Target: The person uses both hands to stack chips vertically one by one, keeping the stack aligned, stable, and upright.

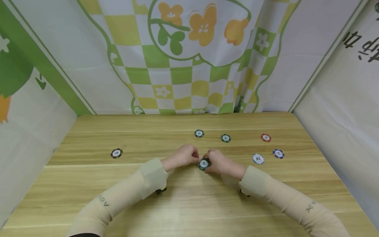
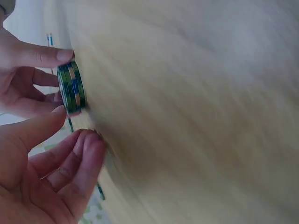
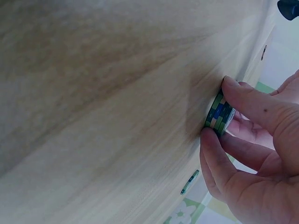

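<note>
A short stack of green poker chips (image 1: 204,164), marked 20 on top, stands on the wooden table between the two hands. My right hand (image 1: 220,163) pinches it by the edges, with the thumb on one side and fingers on the other, as the right wrist view shows of the stack (image 3: 220,114). My left hand (image 1: 185,155) is just left of the stack. In the left wrist view its thumb tip lies right at the stack's (image 2: 71,87) edge, while its bent fingers (image 2: 86,154) rest close over the table with a gap to the thumb.
Two single green chips (image 1: 199,133) (image 1: 225,138) lie behind the hands. To the right are a red chip (image 1: 265,137), a light blue chip (image 1: 258,158) and a dark blue chip (image 1: 278,153). A black 100 chip (image 1: 116,153) lies left. A patterned curtain (image 1: 183,75) hangs behind the table.
</note>
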The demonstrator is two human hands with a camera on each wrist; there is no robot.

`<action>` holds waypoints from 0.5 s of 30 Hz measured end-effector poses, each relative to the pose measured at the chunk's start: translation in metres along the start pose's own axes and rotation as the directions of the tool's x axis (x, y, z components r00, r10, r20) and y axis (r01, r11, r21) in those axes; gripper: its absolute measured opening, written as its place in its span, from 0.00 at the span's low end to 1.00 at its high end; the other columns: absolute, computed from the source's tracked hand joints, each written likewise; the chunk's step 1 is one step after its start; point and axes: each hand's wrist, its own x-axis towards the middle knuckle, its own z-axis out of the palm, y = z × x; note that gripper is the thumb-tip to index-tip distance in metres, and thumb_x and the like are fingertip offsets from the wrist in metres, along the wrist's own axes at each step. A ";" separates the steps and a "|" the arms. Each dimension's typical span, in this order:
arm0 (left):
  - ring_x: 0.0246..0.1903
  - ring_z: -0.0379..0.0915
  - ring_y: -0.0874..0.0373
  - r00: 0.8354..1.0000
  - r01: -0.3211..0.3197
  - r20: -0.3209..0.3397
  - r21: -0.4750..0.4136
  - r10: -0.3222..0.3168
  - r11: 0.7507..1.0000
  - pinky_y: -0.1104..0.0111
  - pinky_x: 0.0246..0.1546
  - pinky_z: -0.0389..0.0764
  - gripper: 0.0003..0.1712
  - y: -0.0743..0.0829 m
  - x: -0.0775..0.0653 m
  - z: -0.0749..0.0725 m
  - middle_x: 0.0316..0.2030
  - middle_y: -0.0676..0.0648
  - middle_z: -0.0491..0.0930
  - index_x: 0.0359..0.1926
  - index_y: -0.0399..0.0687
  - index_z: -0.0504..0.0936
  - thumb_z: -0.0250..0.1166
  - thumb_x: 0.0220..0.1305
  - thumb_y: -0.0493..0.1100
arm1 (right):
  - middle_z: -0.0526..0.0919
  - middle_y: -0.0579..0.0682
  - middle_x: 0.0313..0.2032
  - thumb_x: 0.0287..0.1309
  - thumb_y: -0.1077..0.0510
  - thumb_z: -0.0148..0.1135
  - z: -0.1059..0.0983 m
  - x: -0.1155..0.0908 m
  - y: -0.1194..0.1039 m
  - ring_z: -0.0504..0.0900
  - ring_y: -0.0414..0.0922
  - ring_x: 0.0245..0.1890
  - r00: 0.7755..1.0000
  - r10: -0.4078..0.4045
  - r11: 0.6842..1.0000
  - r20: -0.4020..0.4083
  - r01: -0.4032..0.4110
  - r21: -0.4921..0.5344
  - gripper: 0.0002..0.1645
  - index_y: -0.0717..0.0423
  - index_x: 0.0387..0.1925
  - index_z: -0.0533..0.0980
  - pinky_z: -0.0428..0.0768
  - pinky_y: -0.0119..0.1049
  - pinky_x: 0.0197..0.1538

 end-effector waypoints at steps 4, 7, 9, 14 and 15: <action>0.27 0.72 0.59 0.998 -0.063 0.024 0.142 0.061 0.988 0.67 0.31 0.75 0.07 -0.005 -0.005 -0.006 0.27 0.49 0.78 0.31 0.42 0.81 0.65 0.57 0.42 | 0.76 0.53 0.34 0.38 0.63 0.74 0.000 0.000 0.000 0.76 0.45 0.36 1.000 0.005 1.000 -0.001 -0.005 -0.003 0.24 0.67 0.41 0.78 0.77 0.38 0.42; 0.29 0.73 0.58 0.994 -0.106 0.063 0.246 0.093 0.964 0.66 0.34 0.76 0.07 -0.010 -0.008 -0.011 0.30 0.49 0.79 0.33 0.43 0.81 0.64 0.58 0.43 | 0.76 0.54 0.35 0.39 0.62 0.74 0.000 0.000 -0.001 0.76 0.45 0.37 1.000 0.005 1.000 0.000 -0.005 -0.009 0.25 0.67 0.42 0.78 0.77 0.38 0.43; 0.31 0.73 0.58 0.987 -0.150 0.103 0.295 0.124 0.944 0.66 0.35 0.75 0.06 -0.013 -0.010 -0.015 0.30 0.49 0.78 0.32 0.44 0.80 0.64 0.57 0.43 | 0.76 0.54 0.36 0.39 0.62 0.74 0.000 0.000 -0.001 0.77 0.46 0.37 1.000 0.007 1.000 0.002 -0.007 -0.011 0.25 0.67 0.42 0.78 0.77 0.38 0.44; 0.28 0.70 0.60 0.962 -0.258 0.181 0.366 0.204 0.894 0.68 0.32 0.74 0.03 -0.020 -0.015 -0.022 0.27 0.51 0.76 0.29 0.46 0.79 0.65 0.56 0.41 | 0.76 0.54 0.36 0.39 0.62 0.74 0.001 0.000 0.000 0.76 0.46 0.37 1.000 0.019 1.000 0.007 -0.019 -0.015 0.25 0.67 0.42 0.77 0.77 0.39 0.44; 0.28 0.69 0.60 0.959 -0.270 0.186 0.376 0.213 0.886 0.69 0.32 0.74 0.03 -0.021 -0.016 -0.023 0.27 0.52 0.75 0.29 0.46 0.79 0.64 0.56 0.40 | 0.76 0.54 0.36 0.39 0.62 0.74 0.001 0.000 0.000 0.76 0.46 0.37 1.000 0.020 1.000 0.009 -0.020 -0.014 0.25 0.67 0.43 0.77 0.77 0.39 0.44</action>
